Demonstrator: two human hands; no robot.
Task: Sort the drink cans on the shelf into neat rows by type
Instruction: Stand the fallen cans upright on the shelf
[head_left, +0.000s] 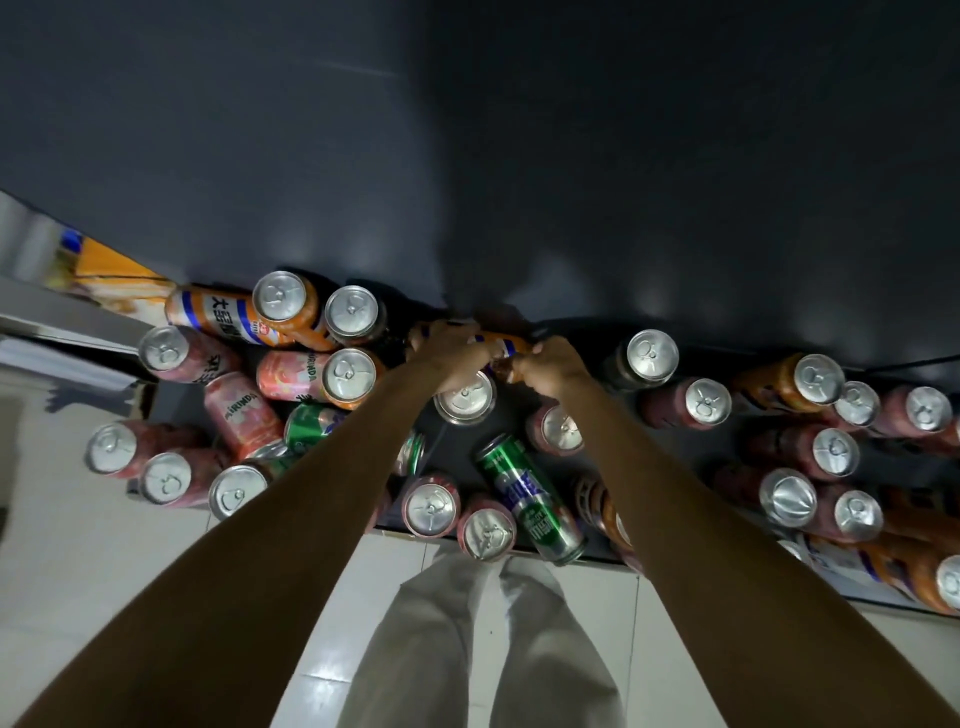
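1. Orange can (501, 343) with a blue band is seen lying on its side at the rear of the dark shelf (587, 338), close under the back wall (467, 156); its long axis is judged to run left to right, across the reach of both arms
2. Left hand (457, 353) is curled over the can's left end; right hand (548, 361) is curled over its right end. Both are clamped on it, with only a short stretch of can showing between them
3. Neither hand is nearer; the can is spanned evenly
4. Upright silver-topped can (464, 397) stands just in front of the orange can, under the left wrist
5. Green can (530, 499) lies tipped well forward of the orange can, near the shelf's front edge
6. Next move is judged to call for turning the orange can upright, one end being lifted; neighbours at either side could be knocked
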